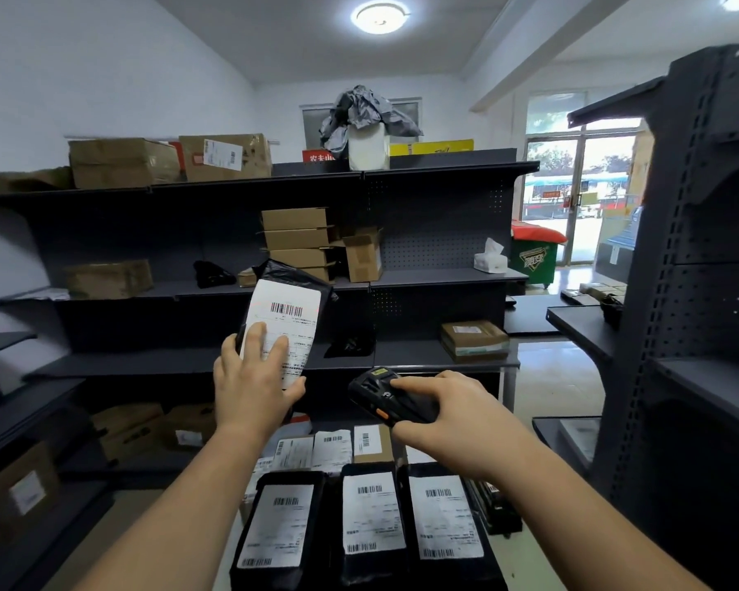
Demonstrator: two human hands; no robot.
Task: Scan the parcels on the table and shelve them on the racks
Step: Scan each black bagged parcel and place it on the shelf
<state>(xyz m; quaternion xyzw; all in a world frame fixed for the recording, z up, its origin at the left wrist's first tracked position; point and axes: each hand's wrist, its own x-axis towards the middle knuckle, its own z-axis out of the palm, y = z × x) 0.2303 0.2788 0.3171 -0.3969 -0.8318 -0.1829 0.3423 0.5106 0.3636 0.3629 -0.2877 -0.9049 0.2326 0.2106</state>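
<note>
table (534, 565), nearest: three black parcels (374, 511) side by side, labels up; smaller labelled parcels (333, 447) packed just behind.
left hand (252, 386): grips raised black parcel (289, 309) low down, fingers across its label.
right hand (449, 415): curled round scanner (385, 398), beside raised parcel, apart from it.
rack (436, 245) behind: stacked cardboard boxes (297, 241) mid shelf, tissue box (490, 260) at right end; flat box (473, 339) below.
far: green bin (532, 258), red lid shut, contents hidden.

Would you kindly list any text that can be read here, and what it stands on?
"农夫山" in white on the red box on the top shelf, cut off.
Label on the parcel held by the left hand: too small to read.
Labels on the black parcels in front: too small.
Green bin logo: blurred.
</note>
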